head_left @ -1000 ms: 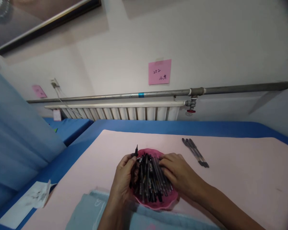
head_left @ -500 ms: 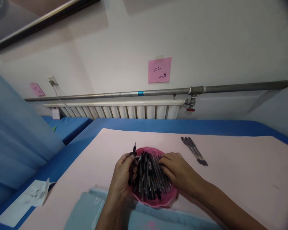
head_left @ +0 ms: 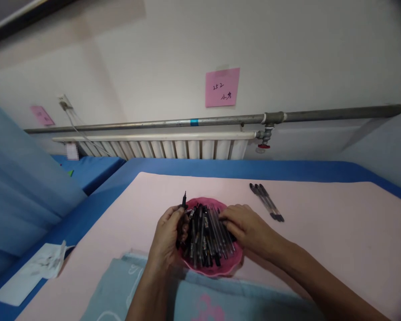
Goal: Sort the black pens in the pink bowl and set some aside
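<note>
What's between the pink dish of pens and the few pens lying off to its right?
In the head view, only bare pink mat lies between the pink dish and the loose pens; the right hand rests on the dish's pens.

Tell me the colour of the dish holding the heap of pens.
The dish is pink, with a wavy rim; it shows in the head view, between both hands.

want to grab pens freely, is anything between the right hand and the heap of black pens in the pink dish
Nothing visible: the right hand already rests on the heap of black pens in the pink dish.
</note>
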{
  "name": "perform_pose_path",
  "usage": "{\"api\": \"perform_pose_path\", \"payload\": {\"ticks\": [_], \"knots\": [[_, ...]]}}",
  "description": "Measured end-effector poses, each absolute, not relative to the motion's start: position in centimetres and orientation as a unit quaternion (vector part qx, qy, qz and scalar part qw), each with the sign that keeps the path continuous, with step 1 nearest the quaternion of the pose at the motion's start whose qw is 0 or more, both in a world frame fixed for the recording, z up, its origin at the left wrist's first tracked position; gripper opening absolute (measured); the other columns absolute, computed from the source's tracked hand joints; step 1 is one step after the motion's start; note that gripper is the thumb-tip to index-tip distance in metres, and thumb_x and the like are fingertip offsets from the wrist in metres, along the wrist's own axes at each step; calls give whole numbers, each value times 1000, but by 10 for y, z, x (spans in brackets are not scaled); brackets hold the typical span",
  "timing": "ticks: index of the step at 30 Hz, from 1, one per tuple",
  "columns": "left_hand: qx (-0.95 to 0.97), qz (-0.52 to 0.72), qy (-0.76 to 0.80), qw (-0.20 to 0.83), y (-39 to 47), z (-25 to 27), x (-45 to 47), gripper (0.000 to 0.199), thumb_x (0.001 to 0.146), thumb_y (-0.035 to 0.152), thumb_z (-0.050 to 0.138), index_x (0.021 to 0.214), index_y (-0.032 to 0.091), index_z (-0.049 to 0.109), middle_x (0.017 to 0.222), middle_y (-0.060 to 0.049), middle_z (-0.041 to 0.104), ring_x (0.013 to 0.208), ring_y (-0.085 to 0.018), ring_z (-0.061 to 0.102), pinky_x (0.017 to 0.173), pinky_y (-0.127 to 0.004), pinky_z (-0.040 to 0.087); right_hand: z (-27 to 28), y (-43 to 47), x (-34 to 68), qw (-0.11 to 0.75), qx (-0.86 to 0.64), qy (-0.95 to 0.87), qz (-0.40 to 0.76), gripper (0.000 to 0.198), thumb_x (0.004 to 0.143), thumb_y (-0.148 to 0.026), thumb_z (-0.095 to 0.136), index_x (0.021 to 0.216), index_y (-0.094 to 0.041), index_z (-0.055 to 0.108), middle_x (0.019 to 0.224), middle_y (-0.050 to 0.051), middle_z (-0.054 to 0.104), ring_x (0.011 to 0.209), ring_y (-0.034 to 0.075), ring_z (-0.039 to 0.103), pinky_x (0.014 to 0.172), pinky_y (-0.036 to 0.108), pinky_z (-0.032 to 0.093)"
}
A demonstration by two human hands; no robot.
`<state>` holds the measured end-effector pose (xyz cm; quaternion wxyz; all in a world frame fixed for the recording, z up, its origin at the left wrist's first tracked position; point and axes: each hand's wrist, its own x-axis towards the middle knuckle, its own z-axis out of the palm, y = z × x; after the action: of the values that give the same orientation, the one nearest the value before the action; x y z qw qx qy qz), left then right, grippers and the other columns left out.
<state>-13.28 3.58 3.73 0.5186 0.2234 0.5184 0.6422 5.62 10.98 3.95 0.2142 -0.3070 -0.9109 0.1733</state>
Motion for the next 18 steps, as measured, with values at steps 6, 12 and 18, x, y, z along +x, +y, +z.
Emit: {"api": "perform_pose_path", "payload": {"ticks": [6,12,18], "knots": [[219,643,524,513,35,39,-132,25,66,35,67,74,17,51,53,6,50,37,-4,37,35,-14,23,53,96,55,174,-235,-924,245,30,70,-2,45,75,-25,64,77,-1,61,75,17,54,73,34,40],[225,640,526,513,35,38,-133,23,67,34,66,73,17,52,52,6,49,37,-4,36,35,-15,24,43,80,41,153,-216,-942,206,34,73,-2,47,87,-24,69,92,5,62,86,21,52,77,37,41],[225,637,526,516,36,36,-133,25,65,34,68,74,17,52,51,6,49,37,-4,37,35,-14,23,33,80,36,128,-221,-952,172,34,73,-6,54,98,-24,67,108,5,60,94,23,48,82,40,38]]}}
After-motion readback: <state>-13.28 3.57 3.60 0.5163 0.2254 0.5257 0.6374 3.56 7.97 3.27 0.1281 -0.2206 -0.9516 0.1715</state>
